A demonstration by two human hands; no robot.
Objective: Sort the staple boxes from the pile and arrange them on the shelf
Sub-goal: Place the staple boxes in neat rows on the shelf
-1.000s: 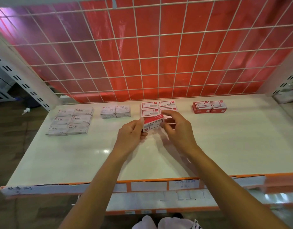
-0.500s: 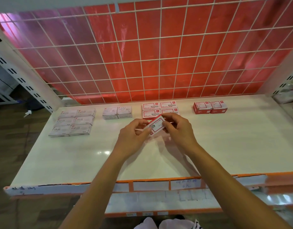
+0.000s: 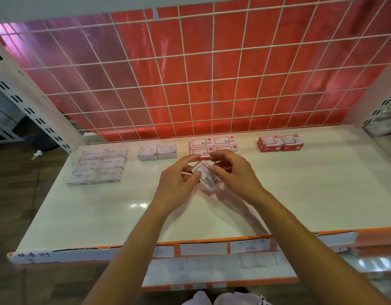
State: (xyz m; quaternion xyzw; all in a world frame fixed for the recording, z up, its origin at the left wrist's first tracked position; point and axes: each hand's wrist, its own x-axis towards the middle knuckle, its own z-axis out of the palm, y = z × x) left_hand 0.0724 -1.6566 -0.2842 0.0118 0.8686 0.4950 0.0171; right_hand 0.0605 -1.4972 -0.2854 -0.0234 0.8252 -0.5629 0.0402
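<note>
A large red backing panel (image 3: 234,80) fills the upper half of the frame, covered by a white wire grid (image 3: 213,101). Below it a glossy white shelf (image 3: 102,212) spans the middle of the frame from side to side, with ceiling light reflecting off it left of centre. White slotted uprights (image 3: 31,111) stand at the left and right edges. Along the shelf's near side runs an orange front edge (image 3: 366,231) carrying white label strips, some with handwriting too blurred to read. A lower shelf (image 3: 212,267) shows beneath it. Dark wooden floor (image 3: 14,194) shows at the lower left.

Four groups of boxes sit in a row along the back of the shelf:
- At the left, six grey boxes marked STAPLES (image 3: 97,165), laid two across and three deep.
- Next, two pale boxes (image 3: 157,151) side by side.
- At centre, four red-and-white boxes (image 3: 214,145) in a two-by-two block.
- At the right, well apart from the others, two red boxes (image 3: 280,143) side by side.

Two bare forearms reach up from the bottom of the frame. The hands meet at the centre, just in front of the four-box block. Between them they hold one small red-and-white staple box (image 3: 204,176), tilted above the shelf. The left hand (image 3: 179,181) pinches its left end. The right hand (image 3: 234,172) curls its fingers round the right side.
</note>
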